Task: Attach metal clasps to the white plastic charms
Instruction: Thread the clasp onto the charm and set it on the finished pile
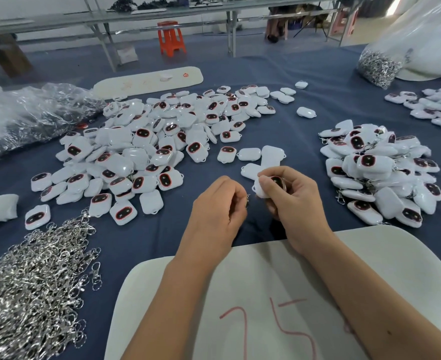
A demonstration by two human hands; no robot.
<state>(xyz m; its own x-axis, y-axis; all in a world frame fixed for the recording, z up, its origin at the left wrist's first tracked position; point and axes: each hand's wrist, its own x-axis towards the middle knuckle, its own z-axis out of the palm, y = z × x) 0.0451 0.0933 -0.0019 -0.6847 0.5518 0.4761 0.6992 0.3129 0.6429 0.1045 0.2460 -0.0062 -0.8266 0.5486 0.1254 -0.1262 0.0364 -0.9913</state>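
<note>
My right hand (289, 201) grips a white plastic charm (262, 189) with a dark red-rimmed face, held just above the blue cloth. My left hand (218, 206) is curled beside it and pinches a small metal clasp (247, 201), whose tip shows between the two hands, close to the charm's edge. A big heap of loose charms (146, 146) lies to the left and centre. A second heap of charms with clasps on them (375, 175) lies to the right. A mound of silver metal clasps (32, 284) fills the near left.
A white foam board (266, 307) with red writing lies under my forearms. Clear plastic bags (27, 115) sit at far left, a bag of clasps (377, 66) at far right. Another white board (149, 80) lies beyond the charms. An orange stool (171, 37) stands behind the table.
</note>
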